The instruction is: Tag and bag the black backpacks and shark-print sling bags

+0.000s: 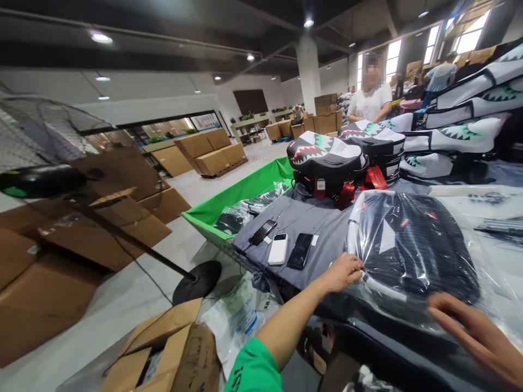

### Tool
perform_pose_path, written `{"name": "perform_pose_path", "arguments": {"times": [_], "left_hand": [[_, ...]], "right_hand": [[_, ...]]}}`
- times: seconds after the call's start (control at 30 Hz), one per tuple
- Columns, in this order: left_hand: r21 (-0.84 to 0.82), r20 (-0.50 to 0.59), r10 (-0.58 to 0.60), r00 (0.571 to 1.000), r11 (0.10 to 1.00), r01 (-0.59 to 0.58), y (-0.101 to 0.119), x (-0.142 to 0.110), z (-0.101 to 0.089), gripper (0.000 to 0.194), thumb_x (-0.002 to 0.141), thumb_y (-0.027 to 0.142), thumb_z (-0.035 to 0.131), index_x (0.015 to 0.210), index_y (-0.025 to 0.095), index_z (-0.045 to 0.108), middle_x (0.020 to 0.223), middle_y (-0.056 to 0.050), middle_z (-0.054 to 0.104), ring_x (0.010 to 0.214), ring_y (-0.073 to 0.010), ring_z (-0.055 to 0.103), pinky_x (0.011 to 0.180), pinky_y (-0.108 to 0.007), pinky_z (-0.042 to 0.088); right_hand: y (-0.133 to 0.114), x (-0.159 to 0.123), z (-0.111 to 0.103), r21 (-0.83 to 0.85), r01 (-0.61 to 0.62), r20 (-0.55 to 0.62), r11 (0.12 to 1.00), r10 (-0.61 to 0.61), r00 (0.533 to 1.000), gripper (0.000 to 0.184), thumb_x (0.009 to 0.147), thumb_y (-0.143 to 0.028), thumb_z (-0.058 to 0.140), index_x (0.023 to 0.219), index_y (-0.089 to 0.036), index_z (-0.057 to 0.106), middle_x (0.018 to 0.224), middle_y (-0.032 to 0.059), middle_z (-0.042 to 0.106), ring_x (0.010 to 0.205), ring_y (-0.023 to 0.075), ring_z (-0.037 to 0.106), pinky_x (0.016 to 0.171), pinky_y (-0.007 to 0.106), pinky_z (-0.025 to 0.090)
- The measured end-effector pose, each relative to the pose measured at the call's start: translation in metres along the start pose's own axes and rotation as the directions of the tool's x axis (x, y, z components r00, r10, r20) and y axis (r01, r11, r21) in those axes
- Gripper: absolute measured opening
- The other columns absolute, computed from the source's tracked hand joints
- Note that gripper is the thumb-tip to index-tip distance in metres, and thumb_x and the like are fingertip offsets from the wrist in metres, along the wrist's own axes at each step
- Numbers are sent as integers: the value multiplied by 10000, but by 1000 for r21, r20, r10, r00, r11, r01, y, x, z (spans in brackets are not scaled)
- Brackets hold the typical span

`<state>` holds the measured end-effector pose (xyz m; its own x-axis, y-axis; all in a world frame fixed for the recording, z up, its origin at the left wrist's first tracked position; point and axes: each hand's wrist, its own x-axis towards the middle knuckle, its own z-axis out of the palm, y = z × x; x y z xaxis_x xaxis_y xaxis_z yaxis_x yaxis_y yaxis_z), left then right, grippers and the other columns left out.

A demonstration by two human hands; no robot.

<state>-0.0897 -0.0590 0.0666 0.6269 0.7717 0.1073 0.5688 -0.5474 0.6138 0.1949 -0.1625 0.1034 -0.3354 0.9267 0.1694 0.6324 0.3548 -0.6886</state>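
Note:
My left hand (341, 274) lies on the near edge of a clear plastic bag (392, 305), its fingers curled over the film. The bag wraps a black striped backpack (412, 245) with a white trim strip. My right hand (474, 332) reaches in from the lower right, fingers together, on or just over the plastic near the bag's lower corner. A green sleeve (253, 370) covers my left upper arm. Beyond the bag, a shark-mouth backpack (326, 160) stands on a grey cloth (294, 212), with red tags hanging from it.
Two black phones (262, 232) (300, 250) and a white power bank (278, 249) lie on the cloth. A green-lined bin (241, 190) is behind them, and a standing fan (41, 179) and cardboard boxes (171, 348) are at left. A co-worker (371, 98) stands beyond the backpacks.

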Motion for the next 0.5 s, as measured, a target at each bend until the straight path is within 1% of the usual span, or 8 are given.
{"name": "perform_pose_path", "arguments": {"times": [0.03, 0.1, 0.13, 0.2, 0.27, 0.37, 0.43, 0.5], "left_hand": [[3, -1, 2, 1000, 1000, -2, 1, 0, 0, 102, 942, 171, 603, 894, 173, 694, 1185, -63, 686, 1128, -199, 571, 1048, -333, 419], [9, -6, 5, 1000, 1000, -5, 1, 0, 0, 100, 945, 171, 604, 913, 169, 698, 1188, -67, 686, 1130, -199, 574, 1045, -327, 423], [13, -10, 6, 1000, 1000, -6, 1, 0, 1, 102, 947, 171, 600, 930, 168, 701, 1187, -69, 686, 1129, -200, 575, 1044, -325, 425], [18, -19, 10, 1000, 1000, -10, 1, -1, 2, 116, 953, 169, 588, 969, 164, 704, 1178, -75, 687, 1127, -200, 575, 1045, -322, 427], [21, -26, 19, 999, 1000, -19, 0, -1, 3, 129, 959, 169, 579, 992, 161, 704, 1172, -78, 687, 1125, -199, 575, 1046, -317, 425], [24, -34, 33, 999, 999, -32, -2, -1, 4, 140, 963, 170, 568, 997, 162, 704, 1170, -78, 688, 1118, -200, 575, 1044, -320, 424], [25, -36, 39, 999, 999, -38, -3, -1, 4, 149, 960, 164, 565, 1011, 161, 704, 1173, -82, 688, 1113, -201, 575, 1045, -326, 424], [12, -37, 36, 999, 999, -35, -4, -1, 5, 152, 953, 164, 572, 1029, 156, 703, 1178, -87, 684, 1112, -202, 572, 1046, -325, 425]], "right_hand": [[-5, 25, 5, 5, 61, 106, 998, -61, 992, 467, 986, -628, 381, 831, -248, 607, 780, 35, 626, 689, 180, 575, 636, 289, 496], [-13, 75, 17, -92, 170, 300, 981, -135, 944, 410, 966, -569, 394, 788, -235, 553, 778, 38, 615, 710, 190, 564, 659, 297, 453], [-14, 97, 23, -169, 203, 382, 964, -126, 915, 353, 939, -522, 429, 763, -233, 531, 761, 34, 611, 701, 192, 559, 654, 300, 426], [-11, 129, 30, -287, 224, 463, 932, -70, 884, 255, 864, -476, 526, 770, -238, 517, 718, 19, 602, 670, 196, 556, 628, 298, 377], [-1, 145, 29, -354, 175, 447, 919, 2, 894, 276, 783, -491, 637, 848, -251, 518, 656, -9, 569, 625, 203, 545, 595, 291, 340], [7, 147, 13, -426, 72, 350, 902, 91, 932, 362, 752, -490, 689, 918, -256, 469, 620, -34, 537, 609, 207, 545, 587, 285, 334], [4, 139, 5, -464, 74, 275, 883, 64, 959, 252, 818, -435, 615, 863, -251, 448, 671, -8, 577, 648, 202, 564, 609, 287, 344], [-5, 129, 7, -472, 142, 270, 870, -11, 963, 194, 863, -404, 557, 809, -243, 464, 748, 21, 627, 699, 197, 586, 629, 287, 348]]}}
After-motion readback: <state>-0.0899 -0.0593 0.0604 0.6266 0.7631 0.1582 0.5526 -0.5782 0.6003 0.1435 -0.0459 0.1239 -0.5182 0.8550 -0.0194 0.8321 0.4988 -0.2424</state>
